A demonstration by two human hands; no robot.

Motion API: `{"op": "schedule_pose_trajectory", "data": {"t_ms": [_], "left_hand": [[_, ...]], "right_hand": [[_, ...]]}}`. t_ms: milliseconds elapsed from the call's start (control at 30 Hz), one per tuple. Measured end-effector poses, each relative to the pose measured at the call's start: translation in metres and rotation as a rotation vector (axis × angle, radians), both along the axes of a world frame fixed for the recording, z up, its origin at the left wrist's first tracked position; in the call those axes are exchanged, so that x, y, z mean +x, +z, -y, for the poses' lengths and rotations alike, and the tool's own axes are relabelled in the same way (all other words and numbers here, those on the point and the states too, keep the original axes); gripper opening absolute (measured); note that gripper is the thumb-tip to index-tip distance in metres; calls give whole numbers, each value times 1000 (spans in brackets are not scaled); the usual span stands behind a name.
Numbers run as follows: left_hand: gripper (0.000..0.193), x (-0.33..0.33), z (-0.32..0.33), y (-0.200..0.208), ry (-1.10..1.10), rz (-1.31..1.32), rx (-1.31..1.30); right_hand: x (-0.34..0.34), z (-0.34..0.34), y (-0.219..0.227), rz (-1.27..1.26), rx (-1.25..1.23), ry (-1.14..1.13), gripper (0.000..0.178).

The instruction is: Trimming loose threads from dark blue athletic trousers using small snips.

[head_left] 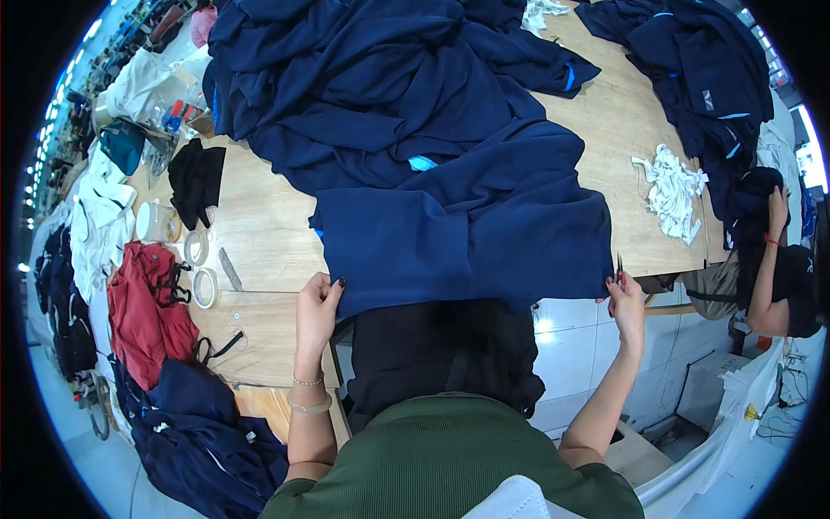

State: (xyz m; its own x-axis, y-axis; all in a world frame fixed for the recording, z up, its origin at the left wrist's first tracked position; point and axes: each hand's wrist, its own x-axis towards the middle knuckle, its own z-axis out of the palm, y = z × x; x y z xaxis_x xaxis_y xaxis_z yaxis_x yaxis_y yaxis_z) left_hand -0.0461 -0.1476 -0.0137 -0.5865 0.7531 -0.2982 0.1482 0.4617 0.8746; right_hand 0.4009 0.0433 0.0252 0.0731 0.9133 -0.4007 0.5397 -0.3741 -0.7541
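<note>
Wide fisheye view from head height, downward and forward over nearby navy cloth (393,246)

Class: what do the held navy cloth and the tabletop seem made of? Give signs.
Navy cloth: matt, smooth woven or knitted textile, perhaps synthetic; it drapes in soft folds. Tabletop: wood or wood-look laminate, fairly matt; its pale tan surface shows faint grain.

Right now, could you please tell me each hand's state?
Left hand: closed, pinching the navy fabric at its near-left corner.
Right hand: closed, pinching the near-right corner, apparently with a pointed tool.
</note>
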Motion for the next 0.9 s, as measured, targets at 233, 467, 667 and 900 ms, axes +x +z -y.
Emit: {"op": "schedule_pose_trajectory", "data": {"t_ms": [233, 467, 667, 900], "left_hand": [[17, -10, 6, 39, -152, -113, -122], [16, -56, 56, 84, -865, 487, 308], [14, -63, 77, 81, -847, 597, 603], [9, -21, 83, 75, -949, 762, 1157]], "right_hand": [[-56, -11, 29, 96, 743, 132, 15], [-164, 7, 40, 286, 343, 672, 49], [-105, -3, 71, -365, 263, 1147, 10], [-41, -2, 95, -1232, 665, 1426, 12]]}}
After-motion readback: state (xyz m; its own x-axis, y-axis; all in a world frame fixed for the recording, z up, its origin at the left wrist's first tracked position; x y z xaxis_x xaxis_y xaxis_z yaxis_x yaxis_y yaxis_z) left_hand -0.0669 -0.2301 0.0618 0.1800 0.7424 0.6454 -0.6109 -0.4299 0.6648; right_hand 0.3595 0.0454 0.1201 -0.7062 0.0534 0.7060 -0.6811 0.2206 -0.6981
